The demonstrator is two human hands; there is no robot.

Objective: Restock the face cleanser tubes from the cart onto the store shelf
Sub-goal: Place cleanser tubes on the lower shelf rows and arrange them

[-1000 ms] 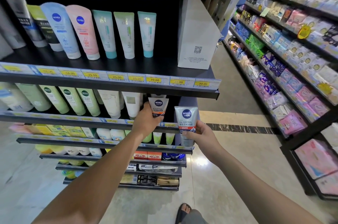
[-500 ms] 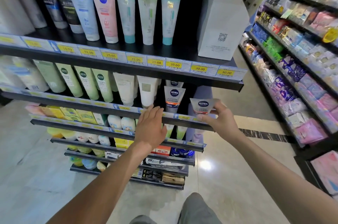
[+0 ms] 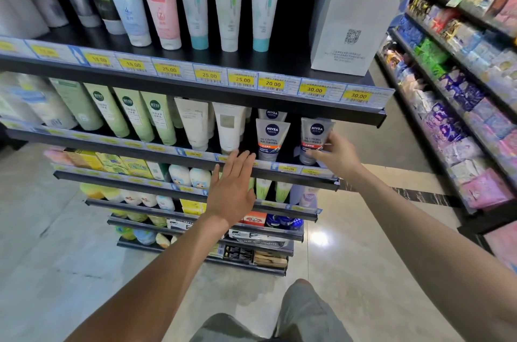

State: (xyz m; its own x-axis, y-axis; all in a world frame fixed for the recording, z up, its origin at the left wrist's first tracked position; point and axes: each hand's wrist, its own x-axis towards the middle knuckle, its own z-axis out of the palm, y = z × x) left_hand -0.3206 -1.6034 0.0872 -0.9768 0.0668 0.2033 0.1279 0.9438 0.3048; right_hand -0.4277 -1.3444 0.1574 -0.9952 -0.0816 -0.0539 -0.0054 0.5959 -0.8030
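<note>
"Nivea Men cleanser tube (image 3: 314,140), where is it?"

"In my right hand (image 3: 335,157), at the right end of the second shelf (image 3: 293,178), just right of the matching front tube (image 3: 272,139). My thumb and fingers are curled round its right edge and lower part."

"How does it stand?"

"Long axis roughly upright, cap down, crimped end up beneath the upper shelf (image 3: 349,111), label facing me. My fingers hide the cap, so I can't tell whether it sits fully on the board."

"And your other hand?"

"My left hand (image 3: 232,190) is flat and holds nothing, fingers straight and close together. The tips are at the second shelf's front rail, below the white tube (image 3: 228,129). Whether they touch it, I can't tell."

"Which hand finishes this?"

"The right, since it has the tube, which lies just left of its palm. I judge it only needs squaring with its neighbour, then my fingers letting go and drawing off right and toward me."
</note>
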